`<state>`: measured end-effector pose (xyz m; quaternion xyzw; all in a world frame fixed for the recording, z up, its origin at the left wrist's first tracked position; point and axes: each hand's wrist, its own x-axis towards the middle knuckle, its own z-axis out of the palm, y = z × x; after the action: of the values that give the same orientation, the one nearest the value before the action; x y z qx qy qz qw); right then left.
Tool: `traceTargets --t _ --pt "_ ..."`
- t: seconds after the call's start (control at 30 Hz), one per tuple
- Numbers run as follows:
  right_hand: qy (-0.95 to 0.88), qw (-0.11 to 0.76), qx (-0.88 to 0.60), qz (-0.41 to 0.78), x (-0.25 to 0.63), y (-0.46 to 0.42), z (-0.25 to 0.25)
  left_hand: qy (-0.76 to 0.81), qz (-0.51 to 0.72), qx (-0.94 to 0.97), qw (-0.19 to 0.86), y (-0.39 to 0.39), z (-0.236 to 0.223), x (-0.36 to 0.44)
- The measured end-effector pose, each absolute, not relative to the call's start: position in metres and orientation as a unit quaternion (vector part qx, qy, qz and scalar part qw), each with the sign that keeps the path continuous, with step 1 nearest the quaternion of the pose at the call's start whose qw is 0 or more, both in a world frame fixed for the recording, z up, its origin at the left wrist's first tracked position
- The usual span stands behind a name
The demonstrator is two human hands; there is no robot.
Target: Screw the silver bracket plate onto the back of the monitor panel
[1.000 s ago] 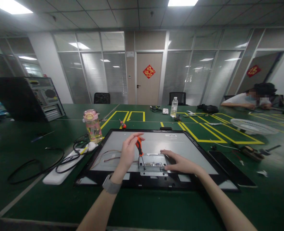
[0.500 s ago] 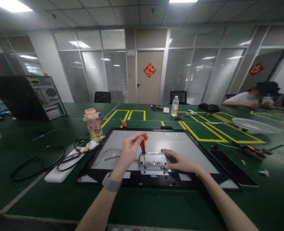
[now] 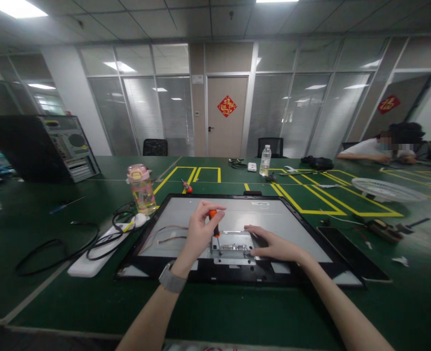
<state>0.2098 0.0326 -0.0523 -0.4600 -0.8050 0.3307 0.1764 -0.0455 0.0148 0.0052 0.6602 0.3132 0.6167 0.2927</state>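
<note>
A flat display panel (image 3: 284,214) with a black frame lies back side up on the green table. On its near middle sits a metal housing (image 3: 233,239) with a row of ports. My left hand (image 3: 201,226) pinches the handle of an orange and black screwdriver (image 3: 215,225). The screwdriver stands nearly upright, its tip down at the left end of the housing. My right hand (image 3: 274,243) grips the housing's right end, fingers on the far edge and thumb on the near side. Thin wires (image 3: 167,234) lie on the panel left of the housing.
A pink-lidded bottle (image 3: 142,190), a white power strip (image 3: 94,256) and black cables (image 3: 47,253) lie left. A dark flat slab (image 3: 350,251) and a tape-measure-like tool (image 3: 383,229) lie right. A clear bottle (image 3: 265,161) stands behind. Far right, a person (image 3: 380,146) leans on the table.
My left hand has shifted slightly, its fingers now turned over the top of the screwdriver handle. The right hand has stayed on the housing.
</note>
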Motion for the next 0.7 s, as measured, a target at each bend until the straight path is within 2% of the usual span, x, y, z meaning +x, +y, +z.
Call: traceTargets --t 0.27,0.5,0.7 --pt "-0.804 0.173 -0.463 0.331 0.2096 0.0316 -0.0505 0.307 0.611 0.629 0.371 0.0144 0.0045 -0.0449" --pt "-0.805 0.174 -0.461 0.331 0.2096 0.0324 -0.0508 0.330 0.641 0.630 0.287 0.0166 0.0028 -0.0421" --pt "-0.806 0.172 -0.461 0.330 0.2100 0.0320 -0.0503 0.316 0.620 0.601 0.393 0.0145 0.0069 -0.0432"
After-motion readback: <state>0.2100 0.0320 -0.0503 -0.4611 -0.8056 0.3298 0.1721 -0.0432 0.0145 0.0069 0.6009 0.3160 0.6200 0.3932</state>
